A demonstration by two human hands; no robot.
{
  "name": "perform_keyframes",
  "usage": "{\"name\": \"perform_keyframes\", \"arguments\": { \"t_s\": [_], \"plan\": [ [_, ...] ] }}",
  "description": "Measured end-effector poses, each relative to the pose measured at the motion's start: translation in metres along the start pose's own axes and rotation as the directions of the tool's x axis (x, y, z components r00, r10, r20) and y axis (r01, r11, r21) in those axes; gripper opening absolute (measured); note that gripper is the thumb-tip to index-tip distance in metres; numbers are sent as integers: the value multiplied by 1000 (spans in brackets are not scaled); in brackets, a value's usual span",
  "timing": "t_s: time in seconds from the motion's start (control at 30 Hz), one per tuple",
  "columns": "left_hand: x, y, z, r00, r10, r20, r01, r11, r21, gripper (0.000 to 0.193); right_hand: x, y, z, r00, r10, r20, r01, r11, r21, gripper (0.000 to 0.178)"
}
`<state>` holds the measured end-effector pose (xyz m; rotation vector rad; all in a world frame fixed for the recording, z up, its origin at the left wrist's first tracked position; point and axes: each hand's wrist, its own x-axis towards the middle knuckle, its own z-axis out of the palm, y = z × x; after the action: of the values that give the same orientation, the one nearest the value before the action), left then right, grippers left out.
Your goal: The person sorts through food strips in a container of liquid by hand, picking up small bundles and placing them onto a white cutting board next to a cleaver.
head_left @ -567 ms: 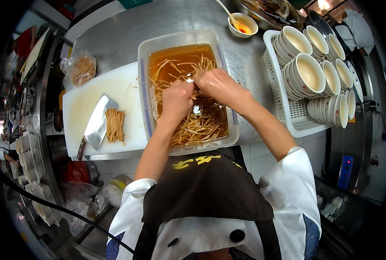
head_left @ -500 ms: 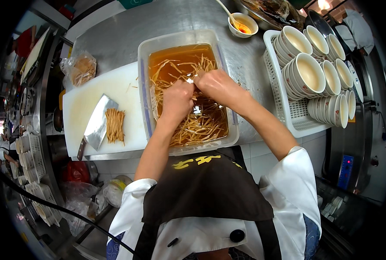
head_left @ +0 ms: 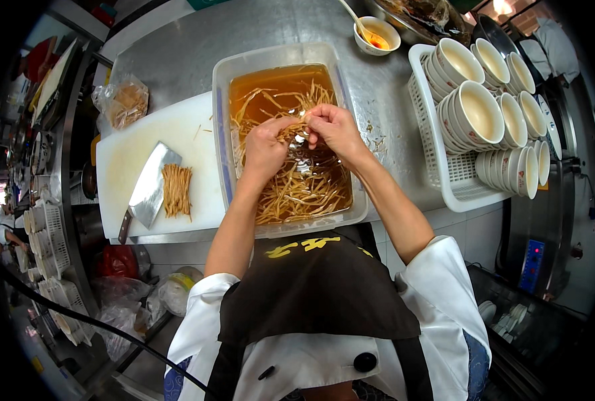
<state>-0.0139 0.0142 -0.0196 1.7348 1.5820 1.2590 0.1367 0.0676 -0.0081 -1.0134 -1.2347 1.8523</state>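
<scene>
A clear plastic tub [head_left: 220, 80] of amber liquid holds many long, thin tan strips [head_left: 304, 190] that look like soaked daylily buds. Above the liquid, my left hand [head_left: 269, 145] is closed on a small bunch of them. My right hand [head_left: 336, 132] meets it, its thumb and fingers pinching at the same bunch; the exact grip is partly hidden. Left of the tub, a neat bundle of similar strips [head_left: 176, 191] lies beside a cleaver [head_left: 152, 187] on a white cutting board [head_left: 120, 150].
A plastic bag of tan strips [head_left: 125, 103] rests at the board's far-left corner. At right, a white basket [head_left: 426, 123] carries stacked bowls [head_left: 479, 110]. Farther back are a small bowl [head_left: 380, 32] of reddish sauce with a spoon, and a metal basin [head_left: 414, 23], on the steel table [head_left: 170, 57].
My right hand has turned, its fingers now showing in a pinch instead of a fist. My left hand has shifted slightly left, and strips now show between the two hands.
</scene>
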Motion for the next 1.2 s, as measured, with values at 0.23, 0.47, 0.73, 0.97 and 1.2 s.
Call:
{"name": "perform_keyframes", "arguments": {
  "t_s": [0.23,0.47,0.73,0.97,1.2],
  "plan": [
    [2,6,-3,986,39,163,-28,997,-69,41,3,-16,-36,678,-515,524,663,123,-738,10],
    [7,13,-8,932,-339,127,333,662,-671,15,-7,-53,-57,706,-701,-104,463,567,-681,12],
    [8,23,-7,860,-508,52,319,454,-832,18,-11,51,-138,716,-692,-91,-36,94,-995,9],
    [9,2,-16,891,-439,119,316,410,-856,16,11,6,-93,667,-723,-178,22,258,-966,7],
    [12,15,-15,877,-479,33,239,375,-895,21,18,-21,14,790,-611,48,513,618,-595,34]
  ]
}}
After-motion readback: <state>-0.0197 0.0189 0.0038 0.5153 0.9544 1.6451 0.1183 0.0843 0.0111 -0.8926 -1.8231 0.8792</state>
